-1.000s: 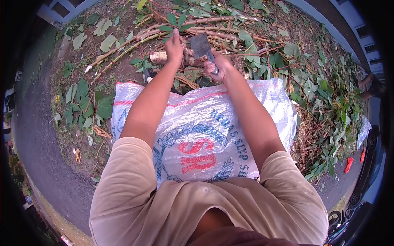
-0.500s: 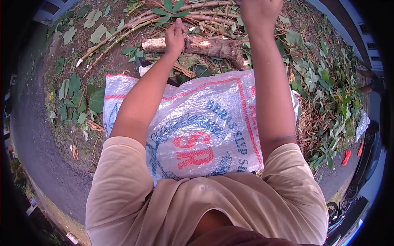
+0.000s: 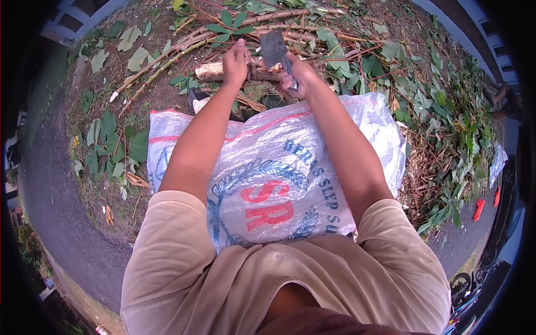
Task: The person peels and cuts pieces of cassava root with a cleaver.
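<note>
My right hand is wrapped round the handle of a cleaver. Its broad dark blade points up and to the left, above a thick log with a pale, bare end. In front of that log is my left hand, fingers curled and thumb up; what it grips is hidden from me. Just beyond the left thumb are green leaves on a thin stem. A white woven sack with red and blue print lies across my lap, beneath both forearms.
Long cut branches lie on the soil beyond the log. Fallen leaves and stalks cover the ground at right. A paved strip runs along the left. Red items lie at the far right, near parked vehicles.
My right hand has come down from the top edge toward the log, bringing the cleaver into full view. The left hand stays near the log, slightly lower in view.
</note>
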Available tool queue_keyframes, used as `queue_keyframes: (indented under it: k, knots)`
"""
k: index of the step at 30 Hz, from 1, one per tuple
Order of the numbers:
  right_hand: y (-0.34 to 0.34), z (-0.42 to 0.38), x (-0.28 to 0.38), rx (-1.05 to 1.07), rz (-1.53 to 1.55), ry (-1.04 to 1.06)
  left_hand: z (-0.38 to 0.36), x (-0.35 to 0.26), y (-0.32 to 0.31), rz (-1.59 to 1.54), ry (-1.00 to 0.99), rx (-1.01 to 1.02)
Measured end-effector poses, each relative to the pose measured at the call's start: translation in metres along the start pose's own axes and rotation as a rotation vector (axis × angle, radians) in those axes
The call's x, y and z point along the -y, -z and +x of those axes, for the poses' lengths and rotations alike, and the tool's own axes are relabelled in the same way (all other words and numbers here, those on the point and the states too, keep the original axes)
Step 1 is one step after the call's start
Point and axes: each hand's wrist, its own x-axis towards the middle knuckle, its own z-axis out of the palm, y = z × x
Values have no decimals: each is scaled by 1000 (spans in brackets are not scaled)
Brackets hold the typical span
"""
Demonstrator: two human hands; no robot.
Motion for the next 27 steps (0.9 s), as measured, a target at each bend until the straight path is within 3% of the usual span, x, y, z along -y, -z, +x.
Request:
queue_keyframes:
  k: [2, 6, 7, 12, 13, 14, 16, 19, 20, 22, 23, 25, 27]
  knots:
    - [-53, -38, 1, -129, -518, 396, -5, 4, 1, 43, 1, -14]
    - [-127, -77, 42, -36, -956, 1296, 4, 18, 5, 73, -33, 11]
    - [-121, -72, 36, -41, -959, 1284, 2, 21, 4, 70, -21, 8]
    - [-46, -2, -52, -546, -1334, 1258, -2, 13, 1, 124, -24, -31]
    - [6, 33, -67, -468, -1450, 964, -1, 15, -2, -12, 16, -14]
    - [-10, 14, -70, -521, -1404, 773, -7, 4, -8, 30, 14, 25]
    - [-8, 28, -57, -475, -1457, 739, -4, 6, -2, -15, 31, -12]
    - [-25, -9, -40, -222, -632, 300, 0, 10, -1, 21, -12, 37]
    - [-22, -7, -24, -219, -650, 312, 0, 8, -3, 12, -29, 28]
    - [-14, -1, -2, -37, -297, 84, -7, 0, -6, 26, -15, 11]
    - [-20, -1, 6, -89, -225, 61, 3, -3, -7, 26, -30, 7]
    - [-33, -10, 32, 103, -131, 94, -2, 5, -4, 26, 1, 14]
    - [-94, -61, 26, -58, -442, 552, -8, 4, -1, 57, 15, 27]
